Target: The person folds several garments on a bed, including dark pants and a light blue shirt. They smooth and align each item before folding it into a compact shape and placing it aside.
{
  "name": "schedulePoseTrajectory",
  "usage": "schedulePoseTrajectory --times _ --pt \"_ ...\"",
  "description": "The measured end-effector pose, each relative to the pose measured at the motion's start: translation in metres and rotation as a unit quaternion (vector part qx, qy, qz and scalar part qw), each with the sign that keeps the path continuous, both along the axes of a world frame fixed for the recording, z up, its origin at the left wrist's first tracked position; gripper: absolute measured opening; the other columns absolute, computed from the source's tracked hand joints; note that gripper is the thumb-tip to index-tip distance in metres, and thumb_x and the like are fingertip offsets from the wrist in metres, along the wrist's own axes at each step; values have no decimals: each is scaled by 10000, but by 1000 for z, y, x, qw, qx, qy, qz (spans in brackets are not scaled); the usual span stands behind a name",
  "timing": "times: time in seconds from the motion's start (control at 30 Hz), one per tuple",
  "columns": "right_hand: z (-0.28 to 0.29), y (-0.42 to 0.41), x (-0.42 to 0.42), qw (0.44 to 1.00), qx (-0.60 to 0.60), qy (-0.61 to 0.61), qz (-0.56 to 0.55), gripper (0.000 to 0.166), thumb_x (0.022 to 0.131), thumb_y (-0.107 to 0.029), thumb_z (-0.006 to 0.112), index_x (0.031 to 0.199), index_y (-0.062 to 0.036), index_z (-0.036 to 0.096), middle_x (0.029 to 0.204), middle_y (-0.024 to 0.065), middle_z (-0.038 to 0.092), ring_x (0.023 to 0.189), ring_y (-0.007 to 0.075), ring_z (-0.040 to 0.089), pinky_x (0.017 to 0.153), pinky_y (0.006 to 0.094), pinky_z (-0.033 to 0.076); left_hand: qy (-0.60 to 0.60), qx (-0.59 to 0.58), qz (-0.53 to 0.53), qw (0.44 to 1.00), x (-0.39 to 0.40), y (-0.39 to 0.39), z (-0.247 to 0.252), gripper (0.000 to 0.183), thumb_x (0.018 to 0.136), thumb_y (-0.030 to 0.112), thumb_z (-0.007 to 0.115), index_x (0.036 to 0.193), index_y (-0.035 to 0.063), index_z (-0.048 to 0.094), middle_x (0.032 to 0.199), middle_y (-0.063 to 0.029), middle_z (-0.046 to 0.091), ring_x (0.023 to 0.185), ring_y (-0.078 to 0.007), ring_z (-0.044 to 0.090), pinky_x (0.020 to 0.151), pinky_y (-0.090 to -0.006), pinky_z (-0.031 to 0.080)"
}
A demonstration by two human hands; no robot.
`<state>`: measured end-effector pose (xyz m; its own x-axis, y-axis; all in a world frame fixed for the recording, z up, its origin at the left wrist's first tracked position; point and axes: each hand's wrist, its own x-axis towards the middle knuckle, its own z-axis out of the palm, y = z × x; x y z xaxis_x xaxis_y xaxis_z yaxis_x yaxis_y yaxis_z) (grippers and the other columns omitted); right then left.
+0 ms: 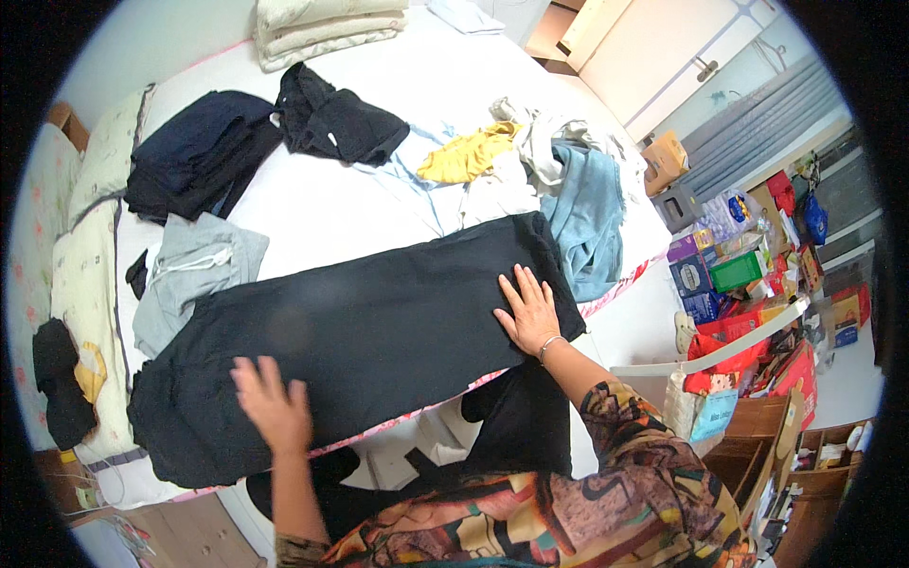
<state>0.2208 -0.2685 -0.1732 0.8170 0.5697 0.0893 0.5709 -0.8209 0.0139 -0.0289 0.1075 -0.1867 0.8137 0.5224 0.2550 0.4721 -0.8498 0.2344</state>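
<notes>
A long black garment (341,326), which looks like trousers folded lengthwise, lies across the near edge of the bed. My right hand (529,312) rests flat on its right end, fingers a little apart, a bracelet at the wrist. Over the lower left part is my left hand (273,408), slightly blurred, with its fingers spread. Whether its palm presses on the cloth I cannot tell. Neither hand grasps anything. Grey drawstring shorts (206,259) lie beyond the garment's left end, partly covered by it. Close to the right end is a blue-grey cloth item (586,220).
Farther back on the white bed sheet (319,206) are a dark folded clothing pile (202,153), a black garment (341,117), a yellow garment (472,153) and a folded quilt (330,28). Pillows (85,284) line the left side. Boxes (735,270) and bags crowd the floor at right.
</notes>
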Motion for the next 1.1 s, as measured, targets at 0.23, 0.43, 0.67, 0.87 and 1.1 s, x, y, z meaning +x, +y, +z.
schedulePoseTrajectory --times 0.23,0.43,0.67,0.87,1.1 --pt "-2 -27 65 990 122 -3 -74 582 829 -295 673 1320 -59 468 1356 168 454 1210 338 454 988 432 389 178 -91 -20 980 9 -56 -22 655 897 386 589 1458 140 360 1567 -186 158 1438 -389 157 1115 -556 193" --pt "1 -66 73 964 157 6 -213 746 718 -309 778 1330 -46 441 1318 179 477 1207 371 456 998 439 399 59 -83 -71 992 54 -104 12 738 813 322 703 1403 25 374 1530 -241 208 1412 -424 194 1088 -536 242" --pt "20 -74 94 958 161 136 -196 622 709 -378 773 1163 3 582 1108 215 619 1025 373 597 896 416 476 239 -107 -288 921 61 -165 -3 872 782 528 681 1496 201 303 1565 -238 73 1441 -434 77 1103 -620 155" --pt "13 -68 91 923 200 229 -235 614 706 -299 785 1139 68 551 1058 205 660 948 315 647 843 381 492 201 -161 -313 914 48 -162 4 828 809 611 620 1469 180 367 1565 -229 96 1441 -431 85 1111 -603 153" --pt "101 7 45 720 445 500 -183 388 774 -87 708 1110 34 556 994 118 662 862 207 643 747 331 515 24 -612 -162 774 59 -126 -2 668 933 509 515 1431 79 406 1508 -169 324 1421 -302 249 1123 -496 228"
